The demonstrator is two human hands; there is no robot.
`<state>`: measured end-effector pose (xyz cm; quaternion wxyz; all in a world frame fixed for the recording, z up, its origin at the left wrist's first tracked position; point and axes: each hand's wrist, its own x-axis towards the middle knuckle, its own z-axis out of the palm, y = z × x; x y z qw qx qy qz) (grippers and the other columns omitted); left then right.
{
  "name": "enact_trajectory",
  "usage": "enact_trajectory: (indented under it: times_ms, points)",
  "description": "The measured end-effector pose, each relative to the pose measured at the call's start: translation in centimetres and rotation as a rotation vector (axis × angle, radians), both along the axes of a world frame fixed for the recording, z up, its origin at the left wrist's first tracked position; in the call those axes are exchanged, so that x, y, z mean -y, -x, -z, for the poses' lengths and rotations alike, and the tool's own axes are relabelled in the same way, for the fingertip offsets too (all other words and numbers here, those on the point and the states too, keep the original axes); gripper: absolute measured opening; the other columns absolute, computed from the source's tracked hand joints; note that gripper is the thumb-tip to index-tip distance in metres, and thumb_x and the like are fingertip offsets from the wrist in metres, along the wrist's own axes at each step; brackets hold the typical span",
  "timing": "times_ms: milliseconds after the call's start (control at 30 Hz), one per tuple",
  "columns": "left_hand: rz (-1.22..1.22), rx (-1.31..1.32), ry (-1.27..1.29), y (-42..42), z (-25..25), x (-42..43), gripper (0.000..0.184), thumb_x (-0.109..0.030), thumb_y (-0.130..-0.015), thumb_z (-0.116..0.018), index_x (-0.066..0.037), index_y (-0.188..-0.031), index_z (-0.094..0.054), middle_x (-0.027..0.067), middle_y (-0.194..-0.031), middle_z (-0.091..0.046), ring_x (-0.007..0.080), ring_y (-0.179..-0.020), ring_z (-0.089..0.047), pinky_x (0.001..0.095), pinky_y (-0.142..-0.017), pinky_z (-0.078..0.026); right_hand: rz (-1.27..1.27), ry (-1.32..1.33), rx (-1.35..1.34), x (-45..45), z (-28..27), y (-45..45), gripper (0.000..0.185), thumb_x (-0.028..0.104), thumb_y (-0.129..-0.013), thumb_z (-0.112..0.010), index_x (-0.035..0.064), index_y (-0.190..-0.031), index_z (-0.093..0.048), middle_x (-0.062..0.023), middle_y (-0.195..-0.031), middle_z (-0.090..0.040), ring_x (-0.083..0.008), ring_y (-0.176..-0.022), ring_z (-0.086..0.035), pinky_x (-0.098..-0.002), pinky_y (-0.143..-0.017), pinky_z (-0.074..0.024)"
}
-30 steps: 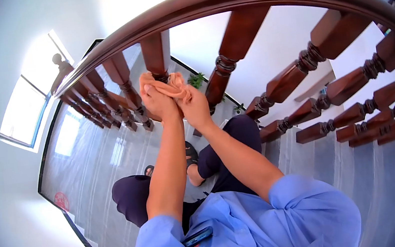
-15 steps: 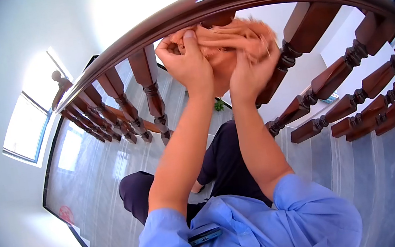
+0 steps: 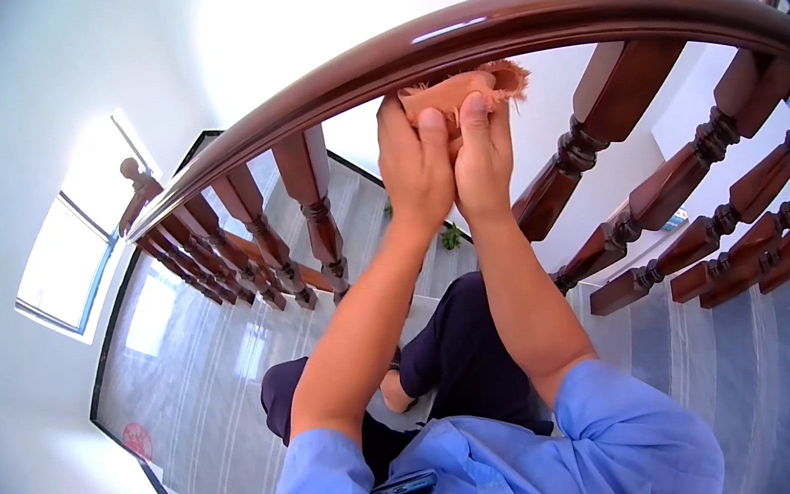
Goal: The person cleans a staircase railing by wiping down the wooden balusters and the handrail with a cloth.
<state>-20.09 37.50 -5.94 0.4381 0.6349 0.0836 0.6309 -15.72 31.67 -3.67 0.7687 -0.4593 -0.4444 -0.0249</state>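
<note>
An orange cloth [image 3: 449,95] with frayed edges is bunched just under the dark brown wooden handrail [image 3: 525,21], around the top of a baluster that my hands mostly hide. My left hand [image 3: 415,158] is closed on the cloth's left side, thumb on top. Close beside it, my right hand [image 3: 483,154] grips the right side, its thumb also pressed on the fabric. The two hands touch or nearly touch at the palms. How the fingers sit behind the cloth is hidden.
Turned wooden balusters [image 3: 310,193] run along the left, and more balusters [image 3: 636,92] descend on the right beside grey stair treads [image 3: 636,344]. A window [image 3: 64,263] is in the left wall. Below lie a green plant [image 3: 451,237] and grey floor tiles [image 3: 198,355].
My hands have come together, and the cloth, spread wider before, is now gathered into a smaller bunch. The handrail sits slightly lower in view.
</note>
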Motion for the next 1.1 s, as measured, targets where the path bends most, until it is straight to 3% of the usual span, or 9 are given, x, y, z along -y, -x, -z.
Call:
enact_trajectory:
  times_ms: [133,267,333,500,600,700,800,867,1100]
  points:
    - [0.059,-0.066,0.032,0.6,-0.8,-0.5,0.050,-0.039,-0.106,-0.049,0.004,-0.130,-0.051,0.0213,-0.111,-0.067,0.0317,-0.096,-0.067,0.0404,-0.086,-0.052,0.003,-0.111,-0.027,-1.9,1.5,-2.7,0.047,0.037,-0.110,-0.047,-0.0017,-0.135,-0.052,-0.0126,-0.127,-0.059,-0.0213,-0.116,-0.057,-0.0350,-0.103,-0.0459]
    - [-0.265,-0.104,-0.158,1.4,-0.7,3.9,0.078,-0.032,-0.097,-0.064,0.012,-0.151,-0.028,0.0326,-0.152,-0.036,0.0441,-0.140,-0.039,0.0497,-0.117,-0.030,-0.420,-0.097,-0.362,-2.1,0.0,-5.1,0.050,0.039,-0.109,-0.040,-0.0036,-0.133,-0.051,-0.0184,-0.125,-0.063,-0.0305,-0.112,-0.066,-0.0410,-0.097,-0.0561]
    - [-0.277,-0.133,-0.175,1.8,-0.5,5.0,0.082,-0.032,-0.098,-0.062,0.014,-0.153,-0.021,0.0340,-0.154,-0.031,0.0461,-0.142,-0.034,0.0508,-0.119,-0.025,-0.745,-0.043,-0.684,-2.0,-1.1,-5.4,0.047,0.037,-0.109,-0.041,-0.0029,-0.131,-0.052,-0.0207,-0.125,-0.063,-0.0313,-0.107,-0.069,-0.0405,-0.090,-0.0613]
    - [-0.238,-0.112,-0.166,1.6,-0.1,4.1,0.084,-0.036,-0.102,-0.057,0.015,-0.154,-0.016,0.0341,-0.155,-0.028,0.0466,-0.144,-0.031,0.0511,-0.121,-0.022,-0.761,-0.117,-0.558,-3.2,-1.3,-5.5,0.040,0.032,-0.110,-0.041,-0.0010,-0.129,-0.054,-0.0182,-0.121,-0.065,-0.0265,-0.100,-0.071,-0.0383,-0.082,-0.0647]
    - [-0.149,-0.039,-0.163,1.3,-0.4,2.8,0.076,-0.038,-0.105,-0.052,0.014,-0.152,-0.022,0.0304,-0.151,-0.035,0.0403,-0.140,-0.037,0.0474,-0.118,-0.027,-0.255,-0.079,-0.420,-2.3,-1.8,-3.0,0.042,0.036,-0.110,-0.042,0.0003,-0.128,-0.055,-0.0147,-0.120,-0.065,-0.0223,-0.103,-0.069,-0.0343,-0.084,-0.0611]
    - [0.044,0.017,-0.083,0.8,-0.5,1.0,0.069,-0.039,-0.107,-0.047,0.013,-0.149,-0.029,0.0334,-0.147,-0.040,0.0462,-0.134,-0.042,0.0497,-0.114,-0.032,-0.203,-0.102,-0.352,-1.1,-1.0,-0.7,0.049,0.041,-0.111,-0.039,-0.0018,-0.130,-0.054,-0.0126,-0.125,-0.060,-0.0185,-0.114,-0.060,-0.0316,-0.100,-0.0472]
    - [0.261,0.032,0.081,1.1,-1.0,-0.7,0.059,-0.042,-0.109,-0.041,0.007,-0.141,-0.042,0.0280,-0.138,-0.051,0.0403,-0.124,-0.053,0.0451,-0.106,-0.041,-0.005,-0.031,0.066,-0.8,0.4,1.4,0.058,0.039,-0.109,-0.047,-0.0041,-0.146,-0.036,-0.0154,-0.140,-0.049,-0.0236,-0.126,-0.050,-0.0375,-0.111,-0.0367]
    - [0.451,0.092,0.114,1.3,-1.7,-1.3,0.047,-0.038,-0.112,-0.039,-0.002,-0.140,-0.048,0.0117,-0.122,-0.060,0.0210,-0.112,-0.057,0.0350,-0.100,-0.046,0.067,-0.018,0.087,-0.9,0.7,1.8,0.061,0.037,-0.107,-0.051,-0.0026,-0.149,-0.030,-0.0150,-0.140,-0.049,-0.0248,-0.125,-0.051,-0.0385,-0.111,-0.0379]
    - [-0.070,0.022,-0.124,0.2,0.0,1.3,0.056,-0.041,-0.109,-0.042,0.006,-0.138,-0.044,0.0198,-0.126,-0.055,0.0306,-0.114,-0.055,0.0390,-0.103,-0.041,-0.305,-0.016,-0.013,-1.8,0.0,-3.9,0.070,0.051,-0.098,-0.065,-0.0002,-0.142,-0.046,-0.0084,-0.125,-0.059,-0.0185,-0.112,-0.058,-0.0317,-0.100,-0.0468]
